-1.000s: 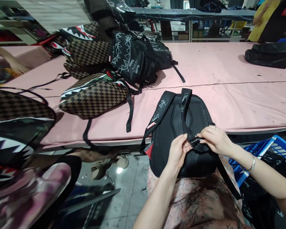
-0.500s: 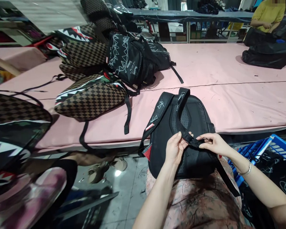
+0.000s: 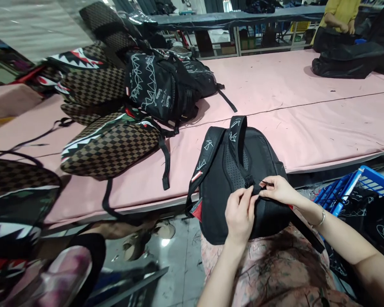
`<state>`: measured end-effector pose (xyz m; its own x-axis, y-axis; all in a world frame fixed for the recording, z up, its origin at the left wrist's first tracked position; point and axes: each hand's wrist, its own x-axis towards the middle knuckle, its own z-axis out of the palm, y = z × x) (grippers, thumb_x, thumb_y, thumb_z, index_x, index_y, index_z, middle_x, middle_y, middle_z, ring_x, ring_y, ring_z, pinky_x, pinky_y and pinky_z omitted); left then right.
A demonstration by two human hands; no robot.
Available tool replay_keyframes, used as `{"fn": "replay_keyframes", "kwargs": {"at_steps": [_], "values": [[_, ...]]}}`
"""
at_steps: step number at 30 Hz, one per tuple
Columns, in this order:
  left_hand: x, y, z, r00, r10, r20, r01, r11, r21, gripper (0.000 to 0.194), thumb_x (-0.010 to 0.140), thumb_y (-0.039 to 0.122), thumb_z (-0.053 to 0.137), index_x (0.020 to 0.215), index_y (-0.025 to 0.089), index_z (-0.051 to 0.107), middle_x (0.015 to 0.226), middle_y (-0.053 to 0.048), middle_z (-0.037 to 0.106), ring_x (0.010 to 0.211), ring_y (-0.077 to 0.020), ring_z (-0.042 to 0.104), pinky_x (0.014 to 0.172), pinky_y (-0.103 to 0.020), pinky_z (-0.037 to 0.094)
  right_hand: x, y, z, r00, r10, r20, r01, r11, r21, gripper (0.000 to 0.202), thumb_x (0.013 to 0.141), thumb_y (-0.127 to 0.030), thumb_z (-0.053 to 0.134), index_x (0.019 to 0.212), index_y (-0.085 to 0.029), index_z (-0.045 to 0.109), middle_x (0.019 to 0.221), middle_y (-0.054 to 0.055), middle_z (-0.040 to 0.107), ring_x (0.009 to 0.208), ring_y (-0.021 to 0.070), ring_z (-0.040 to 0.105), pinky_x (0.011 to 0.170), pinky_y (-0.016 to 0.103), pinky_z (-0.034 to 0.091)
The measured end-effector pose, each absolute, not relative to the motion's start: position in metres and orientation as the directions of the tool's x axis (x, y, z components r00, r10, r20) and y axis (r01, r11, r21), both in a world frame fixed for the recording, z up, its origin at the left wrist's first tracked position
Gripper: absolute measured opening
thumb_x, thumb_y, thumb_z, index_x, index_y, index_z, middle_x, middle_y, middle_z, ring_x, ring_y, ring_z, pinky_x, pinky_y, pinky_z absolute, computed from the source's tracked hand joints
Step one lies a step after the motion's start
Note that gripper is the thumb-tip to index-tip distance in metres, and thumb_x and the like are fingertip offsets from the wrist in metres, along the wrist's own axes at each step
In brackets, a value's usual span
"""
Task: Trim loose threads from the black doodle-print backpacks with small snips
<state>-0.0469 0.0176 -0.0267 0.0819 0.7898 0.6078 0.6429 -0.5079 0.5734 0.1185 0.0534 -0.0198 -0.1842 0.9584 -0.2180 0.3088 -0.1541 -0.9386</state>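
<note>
A black backpack (image 3: 269,149) leans upright against the table edge, resting on my lap with its padded back panel facing me. Its shoulder straps (image 3: 208,147) carry white line drawings. My left hand (image 3: 241,211) is closed, its fingertips pinching the strap just below the buckle (image 3: 248,181). Close beside it, my right hand (image 3: 280,189) is closed too, thumb and fingers on the same strap, their tips meeting the left ones. A thin dark piece (image 3: 268,183) pokes out between the right fingers; I cannot make out what it is. The pinched strap section is mostly hidden.
Checkered backpacks (image 3: 112,149) and a black printed backpack (image 3: 153,85) are heaped on the pink-covered table (image 3: 301,106). A blue basket (image 3: 377,181) with black bags stands at right. Someone in yellow (image 3: 341,15) handles black bags (image 3: 342,59) across the table. Another person's leg (image 3: 67,264) is at left.
My left hand has turned, fingers now curled over the strap with its back toward me. The right hand has moved slightly left, bringing the fingertips together. The view has shifted a little.
</note>
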Motion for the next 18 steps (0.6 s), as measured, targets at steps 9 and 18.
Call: {"fn": "replay_keyframes", "kwargs": {"at_steps": [9,18], "values": [[-0.042,0.032,-0.025,0.309,0.902,0.3,0.694,-0.43,0.577,0.017,0.083,0.02,0.052,0.09,0.017,0.067,0.076,-0.004,0.062,0.067,-0.0131,0.059,0.062,-0.024,0.048,0.116,0.036,-0.025,-0.15,0.985,-0.087,0.484,-0.003,-0.875,0.013,0.07,-0.015,0.056,0.081,-0.019,0.062,0.078,0.002,0.066,0.074,0.0161,0.063,0.067,0.025,0.049],[-0.033,0.039,-0.022,0.013,1.0,0.021,0.098,-0.022,0.995,0.012,0.073,0.024,0.056,0.073,0.016,0.066,0.063,0.0,0.053,0.056,-0.0101,0.046,0.054,-0.023,0.038,0.116,0.028,-0.014,-0.114,0.993,-0.026,0.497,0.034,-0.867,0.004,0.075,-0.02,0.053,0.078,-0.02,0.056,0.067,-0.002,0.056,0.061,0.0122,0.052,0.056,0.021,0.04]]}}
